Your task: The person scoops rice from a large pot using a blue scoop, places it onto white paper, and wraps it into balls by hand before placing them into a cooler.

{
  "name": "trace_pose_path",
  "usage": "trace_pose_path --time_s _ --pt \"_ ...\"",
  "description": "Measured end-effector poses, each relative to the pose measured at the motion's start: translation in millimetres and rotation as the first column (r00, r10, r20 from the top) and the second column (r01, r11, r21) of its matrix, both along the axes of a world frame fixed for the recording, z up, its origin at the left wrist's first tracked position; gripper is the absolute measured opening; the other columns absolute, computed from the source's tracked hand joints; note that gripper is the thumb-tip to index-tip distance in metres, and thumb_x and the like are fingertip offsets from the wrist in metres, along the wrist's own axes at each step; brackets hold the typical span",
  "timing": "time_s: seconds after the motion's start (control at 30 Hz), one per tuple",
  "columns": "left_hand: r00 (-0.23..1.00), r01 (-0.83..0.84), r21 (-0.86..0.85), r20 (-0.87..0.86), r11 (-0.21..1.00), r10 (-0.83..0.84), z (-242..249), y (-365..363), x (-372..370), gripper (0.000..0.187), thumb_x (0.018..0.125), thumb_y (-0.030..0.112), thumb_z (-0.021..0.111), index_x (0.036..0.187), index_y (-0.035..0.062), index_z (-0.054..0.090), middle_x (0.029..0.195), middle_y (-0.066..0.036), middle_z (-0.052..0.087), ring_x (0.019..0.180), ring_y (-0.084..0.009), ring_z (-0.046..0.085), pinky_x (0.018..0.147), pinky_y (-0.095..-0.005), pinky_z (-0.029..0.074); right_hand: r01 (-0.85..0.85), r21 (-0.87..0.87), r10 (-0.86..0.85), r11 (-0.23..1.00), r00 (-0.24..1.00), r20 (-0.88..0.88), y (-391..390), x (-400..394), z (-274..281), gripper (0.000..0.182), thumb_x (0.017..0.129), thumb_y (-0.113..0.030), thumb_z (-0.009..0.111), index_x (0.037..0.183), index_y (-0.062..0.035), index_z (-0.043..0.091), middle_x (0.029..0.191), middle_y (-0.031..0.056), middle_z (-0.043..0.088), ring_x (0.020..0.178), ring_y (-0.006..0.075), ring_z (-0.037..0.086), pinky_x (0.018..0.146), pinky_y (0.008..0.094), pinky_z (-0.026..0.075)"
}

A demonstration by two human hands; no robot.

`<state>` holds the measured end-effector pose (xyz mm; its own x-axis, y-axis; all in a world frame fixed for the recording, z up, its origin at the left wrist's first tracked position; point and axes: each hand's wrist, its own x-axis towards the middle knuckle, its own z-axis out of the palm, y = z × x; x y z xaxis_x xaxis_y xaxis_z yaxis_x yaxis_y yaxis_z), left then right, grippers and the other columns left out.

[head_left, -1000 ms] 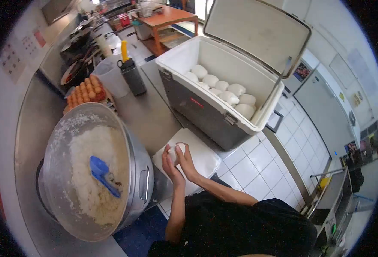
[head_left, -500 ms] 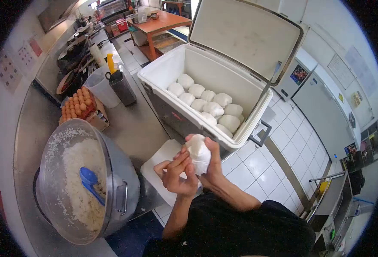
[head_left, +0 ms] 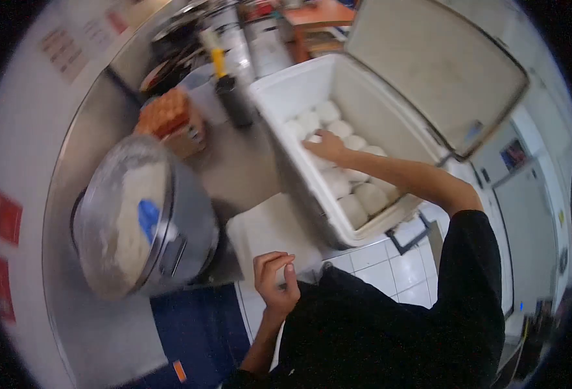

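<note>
My right hand (head_left: 328, 148) reaches down into an open white cooler box (head_left: 347, 236), its fingers around a white paper-wrapped rice packet (head_left: 313, 139) at the near side. Several more wrapped packets (head_left: 369, 196) lie packed together in the box around it. My left hand (head_left: 276, 282) is raised in front of my body, fingers loosely bent and thumb apart, with nothing in it. Just beyond that hand lies a stack of white wrapping paper (head_left: 273, 230) at the counter's edge. The view is smeared by motion.
At left stands a large pot (head_left: 198, 227) of rice with a tilted clear lid and a blue scoop (head_left: 148, 219). Behind it are a tray of eggs (head_left: 163, 113), a clear plastic tub (head_left: 203, 97) and a dark knife holder (head_left: 234, 102). The cooler's lid (head_left: 435, 71) stands raised.
My right hand has carried the wrapped packet from in front of me into the cooler. My left hand has let go of it and stays near my body. The view has turned.
</note>
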<state>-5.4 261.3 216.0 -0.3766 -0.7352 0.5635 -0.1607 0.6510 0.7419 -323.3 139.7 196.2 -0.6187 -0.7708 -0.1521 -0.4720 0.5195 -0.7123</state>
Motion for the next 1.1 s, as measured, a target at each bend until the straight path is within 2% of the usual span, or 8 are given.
trace_pose_path --time_s 0.1,0.4,0.47,0.6,0.67,0.73,0.87,1.1 --pt "0.995 -0.075 -0.234 0.048 0.969 0.089 42 -12 44 0.015 0.078 -0.001 0.062 0.09 0.0064 0.067 0.085 -0.01 0.062 0.077 -0.0238 0.06 0.069 -0.0336 0.046 -0.142 -0.293 0.06 0.946 0.961 -0.272 -37 -39 -134 0.061 0.083 -0.04 0.065 0.13 -0.0038 0.052 0.125 0.024 0.058 0.114 0.0369 0.057 0.099 0.0439 0.044" --pt "0.823 -0.21 -0.541 0.351 0.814 0.446 195 -131 159 0.013 0.081 0.0 0.06 0.091 0.0052 0.066 0.079 -0.013 0.066 0.068 -0.0256 0.064 0.061 -0.0337 0.05 -0.748 0.032 0.67 0.663 0.573 -0.471 26 -26 -58 0.064 0.088 -0.022 0.057 0.141 0.0045 0.033 0.146 0.0299 0.029 0.134 0.0494 0.027 0.111 0.0546 0.021" --pt "0.756 -0.17 -0.44 0.516 0.882 0.403 186 -208 171 0.016 0.085 0.006 0.056 0.096 0.002 0.066 0.082 -0.017 0.067 0.073 -0.0312 0.066 0.063 -0.0375 0.052 -0.72 -0.223 0.729 0.657 0.683 -0.056 23 -39 -72 0.066 0.087 -0.023 0.057 0.142 0.0036 0.033 0.146 0.0293 0.028 0.136 0.048 0.024 0.112 0.054 0.02" --pt "-0.01 -0.138 -0.259 0.965 0.956 0.261 98 -356 221 0.021 0.083 0.012 0.055 0.096 0.0009 0.067 0.09 -0.023 0.066 0.087 -0.0393 0.065 0.076 -0.0474 0.051 -0.771 0.191 0.794 0.608 0.596 -0.122 53 -8 40 0.044 0.089 -0.019 0.059 0.127 0.002 0.05 0.126 0.0242 0.052 0.108 0.0338 0.056 0.096 0.0421 0.042" --pt "-0.006 -0.012 -0.094 0.996 0.995 0.094 48 -399 242 0.019 0.079 0.01 0.058 0.094 -0.0005 0.064 0.095 -0.026 0.064 0.091 -0.0421 0.062 0.079 -0.0492 0.05 -0.627 0.152 0.62 0.764 0.779 0.097 71 -2 85 0.03 0.094 -0.015 0.056 0.118 0.0026 0.058 0.109 0.0205 0.064 0.092 0.0257 0.064 0.088 0.0353 0.047" --pt "0.258 -0.016 -0.058 0.964 0.998 0.06 3 -423 243 0.031 0.078 0.014 0.059 0.104 -0.0031 0.06 0.099 -0.027 0.065 0.095 -0.0421 0.063 0.082 -0.0486 0.051 -0.289 -0.261 0.206 0.921 0.93 -0.304 93 80 138 0.023 0.098 -0.014 0.052 0.108 0.0047 0.062 0.098 0.0175 0.066 0.09 0.0224 0.061 0.087 0.0346 0.047" --pt "0.467 0.059 0.119 0.874 0.991 -0.133 -7 -416 234 0.037 0.081 0.012 0.058 0.114 -0.0016 0.05 0.099 -0.026 0.064 0.094 -0.0422 0.062 0.081 -0.0496 0.049 -0.105 -0.743 0.022 0.661 0.992 -0.12 129 158 77 0.018 0.098 -0.012 0.049 0.096 0.0019 0.061 0.087 0.0102 0.064 0.082 0.0221 0.059 0.081 0.0343 0.047" --pt "0.647 0.177 0.142 0.729 0.974 -0.224 6 -463 213 0.018 0.091 0.008 0.051 0.108 0.0033 0.055 0.09 -0.022 0.064 0.088 -0.0395 0.062 0.079 -0.0484 0.048 -0.342 -0.01 0.322 0.94 0.894 -0.312 71 256 -184 0.032 0.084 -0.015 0.062 0.115 -0.006 0.06 0.131 0.0197 0.053 0.128 0.04 0.042 0.11 0.0517 0.029"
